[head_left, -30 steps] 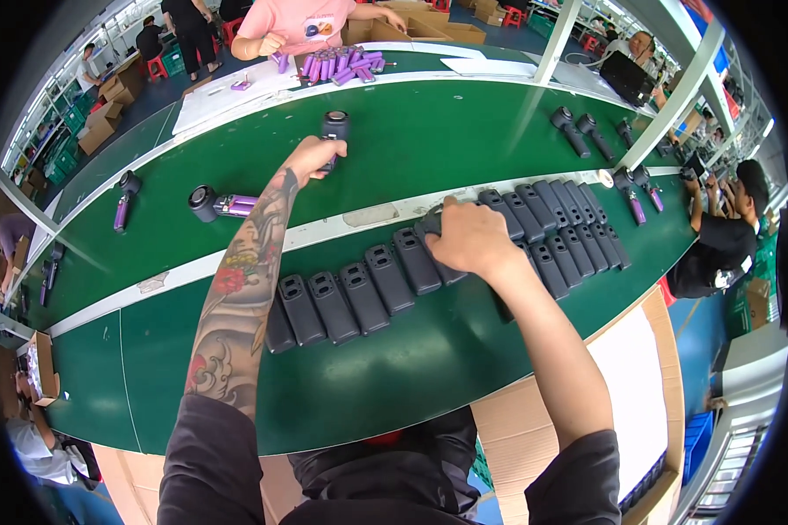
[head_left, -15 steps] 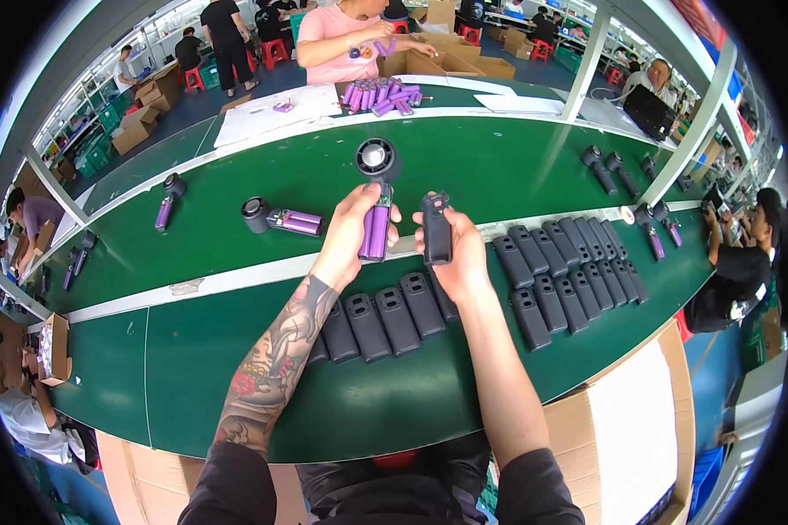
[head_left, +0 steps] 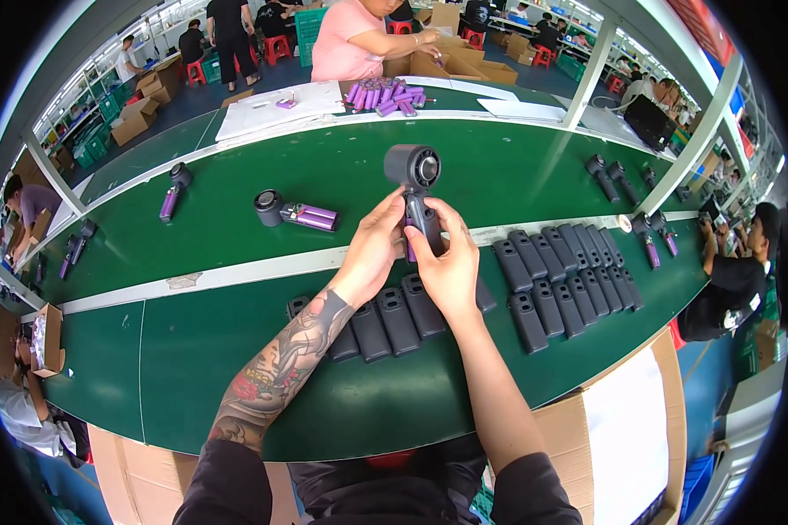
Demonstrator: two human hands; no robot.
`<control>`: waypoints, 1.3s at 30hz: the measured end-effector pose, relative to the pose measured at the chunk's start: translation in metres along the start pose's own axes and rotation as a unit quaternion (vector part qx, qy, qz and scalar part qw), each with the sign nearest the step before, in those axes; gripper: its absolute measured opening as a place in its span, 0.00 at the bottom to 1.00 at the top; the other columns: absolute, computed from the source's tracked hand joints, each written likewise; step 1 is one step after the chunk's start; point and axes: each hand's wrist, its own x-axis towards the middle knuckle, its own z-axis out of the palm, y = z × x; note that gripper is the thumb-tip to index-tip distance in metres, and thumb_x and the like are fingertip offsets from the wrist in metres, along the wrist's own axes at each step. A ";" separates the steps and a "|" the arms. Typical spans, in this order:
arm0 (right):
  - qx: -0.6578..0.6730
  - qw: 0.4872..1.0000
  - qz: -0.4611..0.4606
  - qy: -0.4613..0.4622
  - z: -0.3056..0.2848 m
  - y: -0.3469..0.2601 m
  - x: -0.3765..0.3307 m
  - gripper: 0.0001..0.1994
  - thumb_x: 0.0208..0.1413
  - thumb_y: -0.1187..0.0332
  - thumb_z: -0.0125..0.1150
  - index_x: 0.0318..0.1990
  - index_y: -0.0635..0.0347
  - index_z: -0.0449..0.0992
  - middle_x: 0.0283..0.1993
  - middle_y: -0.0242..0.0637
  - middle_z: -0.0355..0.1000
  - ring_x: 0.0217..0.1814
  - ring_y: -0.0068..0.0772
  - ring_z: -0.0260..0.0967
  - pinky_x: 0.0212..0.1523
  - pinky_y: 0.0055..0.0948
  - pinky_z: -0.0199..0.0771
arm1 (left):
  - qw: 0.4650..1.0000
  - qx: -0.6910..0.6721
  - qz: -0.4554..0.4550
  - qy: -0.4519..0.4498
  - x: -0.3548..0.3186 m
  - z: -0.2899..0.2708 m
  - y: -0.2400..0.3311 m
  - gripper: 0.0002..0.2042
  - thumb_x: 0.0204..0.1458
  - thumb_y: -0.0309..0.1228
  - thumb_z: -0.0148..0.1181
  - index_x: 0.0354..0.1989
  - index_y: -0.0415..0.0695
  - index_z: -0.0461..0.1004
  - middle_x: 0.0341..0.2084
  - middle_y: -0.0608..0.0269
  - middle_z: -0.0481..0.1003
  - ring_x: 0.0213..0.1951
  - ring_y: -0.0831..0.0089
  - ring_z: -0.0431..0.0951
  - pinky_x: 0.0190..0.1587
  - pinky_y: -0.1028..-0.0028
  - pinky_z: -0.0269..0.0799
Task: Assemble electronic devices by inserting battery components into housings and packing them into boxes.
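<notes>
My left hand (head_left: pixel 374 243) is closed around the handle of a small dark grey handheld fan (head_left: pixel 409 166), its round head standing upright above my fingers. Against that handle my right hand (head_left: pixel 452 258) presses a black handle cover (head_left: pixel 425 224), thumb and fingers gripping its sides. Most of the purple battery cells in the handle are hidden by the cover and my fingers; a purple sliver shows near my right thumb. Below my wrists lies a row of black handle covers (head_left: pixel 397 320), partly hidden by my arms. Two further rows of covers (head_left: pixel 547 304) lie to the right.
On the green belt lie an open fan with purple cells (head_left: pixel 311 217) and another fan (head_left: pixel 174 191) farther left. More fans (head_left: pixel 601 178) lie at right. A pile of purple batteries (head_left: pixel 383 94) sits beyond, near a person in pink (head_left: pixel 346 39). White posts (head_left: pixel 591 74) rise beside the belt.
My hands have come together: the cover, held apart to the right before, now lies against the fan handle. The fan head has turned and moved right. The open fan on the belt has shifted right.
</notes>
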 end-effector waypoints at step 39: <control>0.496 0.816 0.275 -0.114 -0.028 0.004 0.013 0.18 0.61 0.73 0.56 0.57 0.68 0.70 0.43 0.43 0.76 0.35 0.28 0.74 0.35 0.22 0.74 | 0.729 0.619 0.279 0.082 0.028 -0.055 0.038 0.28 0.56 0.43 0.64 0.60 0.37 0.68 0.51 0.49 0.74 0.52 0.57 0.75 0.56 0.62 0.70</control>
